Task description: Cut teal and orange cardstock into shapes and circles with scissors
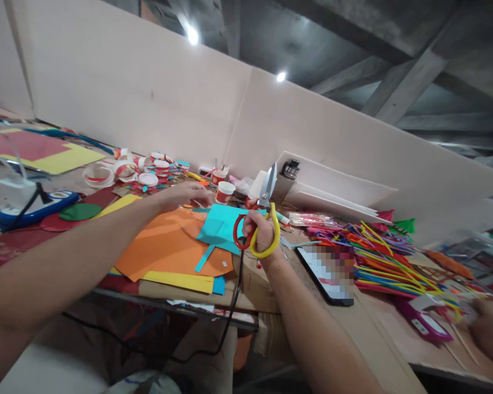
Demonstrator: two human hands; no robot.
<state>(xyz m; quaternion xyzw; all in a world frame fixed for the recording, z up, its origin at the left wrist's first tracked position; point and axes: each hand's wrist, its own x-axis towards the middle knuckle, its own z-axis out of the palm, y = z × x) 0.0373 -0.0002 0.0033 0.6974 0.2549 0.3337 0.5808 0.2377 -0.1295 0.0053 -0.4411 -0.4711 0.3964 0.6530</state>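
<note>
My right hand holds scissors with one red and one yellow handle; the blades point up and look slightly parted. Beneath and left of it lies turquoise paper with a narrow cut strip beside it. My left hand is over the back of the orange paper, its fingers bent and close to a thin turquoise piece. Whether its fingertips grip that piece is too blurred to tell. Yellow paper sticks out under the orange sheets.
Behind the papers stand a paper cup and several cut cups. A phone and colourful pipe cleaners lie to the right. Another person's hand is at the far right. A black cable hangs over the table's front edge.
</note>
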